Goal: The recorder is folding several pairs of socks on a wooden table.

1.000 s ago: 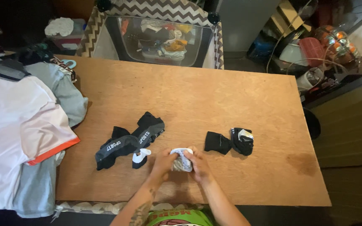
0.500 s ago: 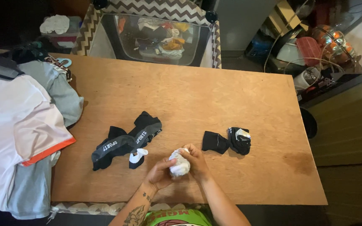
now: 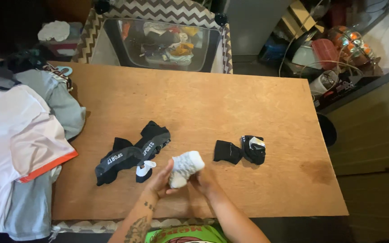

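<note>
Both hands [image 3: 181, 180] pinching a rolled white sock bundle [image 3: 184, 167] near the counter's [image 3: 248, 108] front edge; looks finished, just needs setting down.

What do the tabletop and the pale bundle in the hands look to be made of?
Tabletop: probably plywood, matt and unvarnished, with visible grain and a dark stain. Pale bundle: soft knit fabric, likely rolled socks, white-grey, held between the left hand and right hand.

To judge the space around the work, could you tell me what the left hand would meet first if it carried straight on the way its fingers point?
The left hand points up-right; the white rolled sock bundle it touches comes first.
</note>
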